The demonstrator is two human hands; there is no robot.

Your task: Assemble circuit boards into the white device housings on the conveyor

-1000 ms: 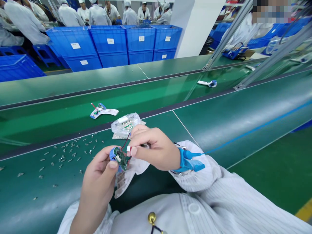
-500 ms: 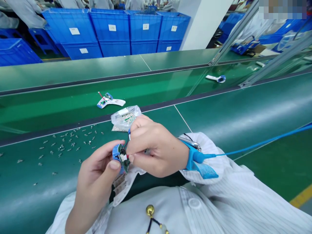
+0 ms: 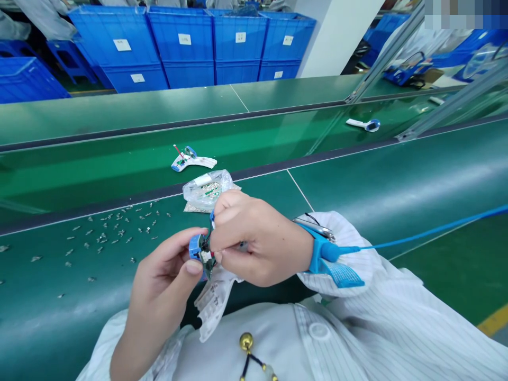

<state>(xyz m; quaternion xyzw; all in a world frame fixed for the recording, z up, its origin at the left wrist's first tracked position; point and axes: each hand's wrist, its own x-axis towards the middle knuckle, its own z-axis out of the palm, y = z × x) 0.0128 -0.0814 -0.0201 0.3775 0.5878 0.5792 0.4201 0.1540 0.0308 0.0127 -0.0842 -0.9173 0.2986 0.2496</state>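
Note:
My left hand (image 3: 166, 286) is closed around a half-built handheld device, apparently a thermometer, with a blue head (image 3: 194, 247) and a green circuit board (image 3: 208, 269). Its white handle shell (image 3: 214, 307) hangs below, toward my lap. Pressed close to the board, my right hand (image 3: 257, 241) pinches thin wires at a small white connector (image 3: 206, 256); a bit of red shows at the fingertips. A dark wire (image 3: 209, 228) loops up to a small blue part (image 3: 212, 216) by my right knuckles. My right fingers hide part of the wiring.
Behind my hands lies a clear bag of small parts (image 3: 208, 190). Loose metal pieces (image 3: 119, 225) are scattered at left. The green belt (image 3: 270, 140) carries an open device shell (image 3: 194, 160) and another device (image 3: 372, 125). A blue wrist-strap cord (image 3: 428, 233) runs right. Blue bins (image 3: 180, 47) stand beyond.
Both devices on the belt have shifted right. My hands keep their hold and sit slightly further right in view; the white handle shell has swung, showing more of its inside.

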